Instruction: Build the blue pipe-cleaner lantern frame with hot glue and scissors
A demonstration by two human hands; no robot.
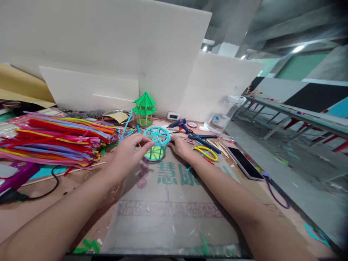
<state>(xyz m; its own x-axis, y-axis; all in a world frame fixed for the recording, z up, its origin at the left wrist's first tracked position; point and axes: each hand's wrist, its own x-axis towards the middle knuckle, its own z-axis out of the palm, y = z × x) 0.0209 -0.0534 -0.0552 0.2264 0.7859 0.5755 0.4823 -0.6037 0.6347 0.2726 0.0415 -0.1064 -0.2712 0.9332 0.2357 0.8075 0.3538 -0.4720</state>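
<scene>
A light-blue pipe-cleaner frame (pixel 157 136) with a spoked, many-sided top and a green base stands on the printed cardboard between my hands. My left hand (pixel 136 146) is at its left side, thumb and forefinger curved close together on the near edge of the frame. On the far right side my right hand (pixel 179 145) rests against the frame, its fingertips partly hidden behind it. Behind the frame stands a finished-looking green pagoda model (pixel 145 108) with two roof tiers.
Bundled colourful pipe cleaners (pixel 62 139) lie at left, near a purple glue gun (pixel 19 175). To the right are a blue glue gun (pixel 181 125), yellow-handled pliers (pixel 208 153), dark-handled cutters (pixel 203 138), a phone (pixel 244 163) and a clear plastic jug (pixel 223 114). White boards (pixel 103 47) stand behind.
</scene>
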